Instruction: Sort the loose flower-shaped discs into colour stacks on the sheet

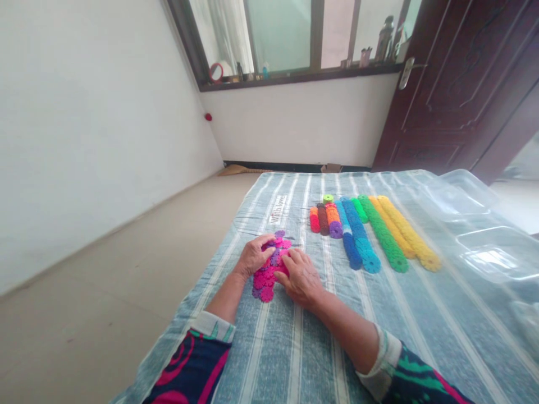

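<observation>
A small heap of pink and purple plastic snowflake discs [263, 276] lies on the striped cloth between my hands. My left hand [254, 256] is at the heap's far left side, its fingers and thumb curled onto pink and purple discs. From the right, my right hand [302, 276] bends its fingers over the heap, with the thumb lower down and pink discs between. The fingers partly cover the discs they grip. To the right lie rows of stacked discs sorted by colour: a blue row [357, 230], a green row [384, 234] and a yellow row [410, 234].
Shorter red, brown and orange stacks [323, 219] lie left of the blue rows. Two clear plastic containers [457, 196] stand at the right of the cloth-covered bed or table [236, 348]. A door [455, 84] and a windowsill [303, 77] with bottles are beyond.
</observation>
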The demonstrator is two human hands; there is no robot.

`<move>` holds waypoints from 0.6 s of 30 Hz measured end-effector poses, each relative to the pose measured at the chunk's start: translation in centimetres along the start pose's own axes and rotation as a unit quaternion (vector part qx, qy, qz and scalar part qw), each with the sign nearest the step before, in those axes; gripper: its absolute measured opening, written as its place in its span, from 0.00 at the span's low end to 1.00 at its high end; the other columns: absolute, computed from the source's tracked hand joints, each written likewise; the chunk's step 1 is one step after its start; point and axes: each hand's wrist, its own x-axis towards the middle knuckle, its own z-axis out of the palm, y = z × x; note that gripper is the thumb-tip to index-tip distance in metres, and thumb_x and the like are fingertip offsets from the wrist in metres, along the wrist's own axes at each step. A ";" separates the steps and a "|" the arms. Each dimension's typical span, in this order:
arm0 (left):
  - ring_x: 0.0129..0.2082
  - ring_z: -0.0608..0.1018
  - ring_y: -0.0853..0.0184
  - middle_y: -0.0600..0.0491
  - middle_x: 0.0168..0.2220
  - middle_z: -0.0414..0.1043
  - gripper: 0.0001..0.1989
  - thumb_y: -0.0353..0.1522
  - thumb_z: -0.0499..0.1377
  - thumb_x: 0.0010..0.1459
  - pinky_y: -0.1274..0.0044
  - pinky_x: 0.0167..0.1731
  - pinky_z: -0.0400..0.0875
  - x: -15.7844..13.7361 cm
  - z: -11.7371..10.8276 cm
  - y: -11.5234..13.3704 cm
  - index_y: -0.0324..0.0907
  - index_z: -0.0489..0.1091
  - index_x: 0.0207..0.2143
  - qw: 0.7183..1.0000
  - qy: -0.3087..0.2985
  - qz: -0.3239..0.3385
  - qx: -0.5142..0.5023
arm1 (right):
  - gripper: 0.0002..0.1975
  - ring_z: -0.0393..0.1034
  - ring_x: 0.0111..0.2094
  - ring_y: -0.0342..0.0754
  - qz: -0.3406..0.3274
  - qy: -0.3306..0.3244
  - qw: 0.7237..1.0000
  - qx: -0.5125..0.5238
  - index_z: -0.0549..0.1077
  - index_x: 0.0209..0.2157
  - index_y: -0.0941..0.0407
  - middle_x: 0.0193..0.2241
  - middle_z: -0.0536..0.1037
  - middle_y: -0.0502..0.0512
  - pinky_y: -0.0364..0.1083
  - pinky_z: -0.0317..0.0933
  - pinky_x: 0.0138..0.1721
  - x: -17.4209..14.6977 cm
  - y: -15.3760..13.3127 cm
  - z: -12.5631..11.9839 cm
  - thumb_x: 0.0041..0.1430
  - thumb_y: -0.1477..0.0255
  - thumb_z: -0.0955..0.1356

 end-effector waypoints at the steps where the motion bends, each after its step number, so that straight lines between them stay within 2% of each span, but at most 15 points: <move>1: 0.51 0.77 0.60 0.49 0.48 0.78 0.16 0.34 0.59 0.49 0.68 0.58 0.66 0.0 0.1 0.0 0.43 0.76 0.42 1.000 -0.003 -0.003 -0.004 | 0.10 0.62 0.51 0.56 -0.009 -0.001 1.000 0.012 0.70 0.42 0.56 0.45 0.72 0.61 0.54 0.59 0.52 0.0 0.0 0.1 0.64 0.64 0.66; 9: 0.47 0.79 0.60 0.49 0.45 0.79 0.19 0.32 0.61 0.47 0.67 0.55 0.70 0.1 0.9 -0.4 0.42 0.75 0.44 0.998 0.031 -0.010 -0.046 | 0.06 0.63 0.49 0.53 -0.053 -0.035 0.997 0.033 0.72 0.39 0.57 0.43 0.72 0.59 0.51 0.58 0.52 -0.1 0.4 -0.2 0.64 0.69 0.66; 18: 0.41 0.81 0.61 0.50 0.39 0.81 0.13 0.36 0.57 0.53 0.72 0.48 0.73 0.4 1.0 -0.8 0.42 0.77 0.37 0.992 0.112 -0.044 0.025 | 0.05 0.63 0.49 0.53 -0.061 -0.057 0.996 0.011 0.72 0.40 0.56 0.43 0.72 0.58 0.51 0.58 0.52 -0.1 0.2 -0.7 0.63 0.70 0.67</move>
